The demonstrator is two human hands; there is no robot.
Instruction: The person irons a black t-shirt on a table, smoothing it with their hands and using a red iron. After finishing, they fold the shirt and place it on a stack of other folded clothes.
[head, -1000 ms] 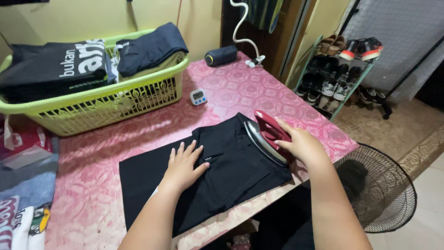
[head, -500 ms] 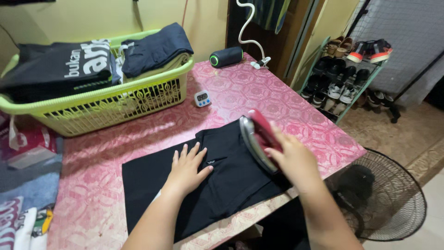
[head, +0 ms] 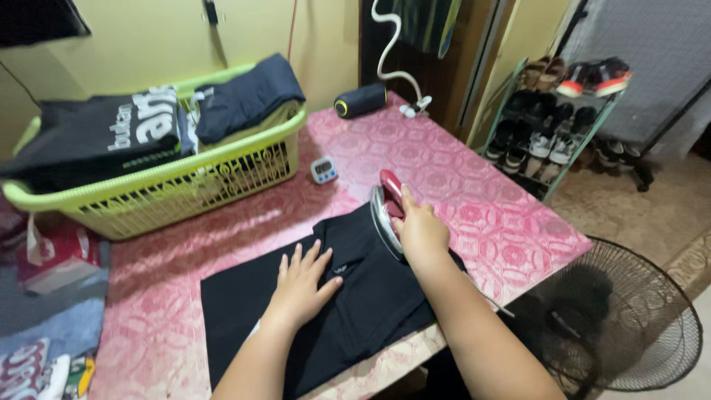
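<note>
While laid flat along the near edge of the pink patterned tabletop, with one end hanging slightly past that edge, black garment gives a smooth face for pressing. Left hand flat on its middle, fingers spread and gripping nothing, seemingly to hold the cloth taut and unmoving. Right hand wrapped tight round the handle of a red and silver iron, grip pressed shut on it, soleplate tilted up on its side at the garment's far right end rather than resting flat, probably to keep heat off the fabric. Cannot tell whether the iron's edge touches the cloth. Further back, near the middle of the tabletop, a small white timer. At the far left corner, a lime green laundry basket heaped with folded dark clothes, close enough for a reach. Near the far edge, a dark cylindrical speaker and a white cord curling upward. Off the right edge, a shoe rack and a floor fan down on the floor; off the left edge, more folded clothing in a pile.
</note>
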